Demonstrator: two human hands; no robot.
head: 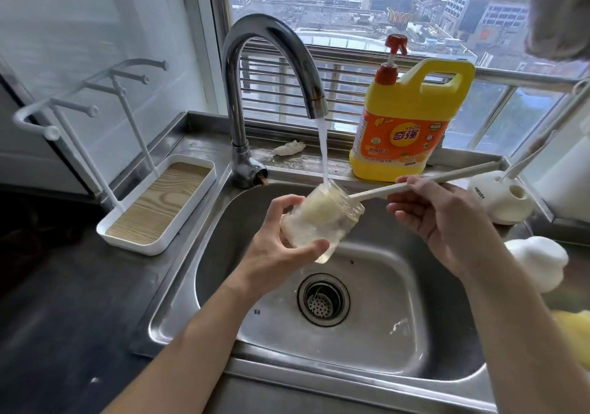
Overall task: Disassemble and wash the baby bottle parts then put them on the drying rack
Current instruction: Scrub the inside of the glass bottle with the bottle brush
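Note:
My left hand [277,247] grips a clear baby bottle body [314,231], tilted over the steel sink [399,343] with its mouth up and to the right. Water from the tap [271,72] runs onto the bottle's rim. My right hand [437,215] pinches the long white handle of a bottle brush [424,182], and the brush's sponge head sits inside the bottle. The white drying rack [153,209], with a wood-grain tray and upright pegs, stands on the counter to the left of the sink.
A yellow dish-soap jug with a red pump [405,126] stands on the ledge behind the sink. At the right are a white brush holder [501,199], a white foamy object [536,260] and something yellow [574,334]. A crumpled white scrap [289,148] lies near the tap.

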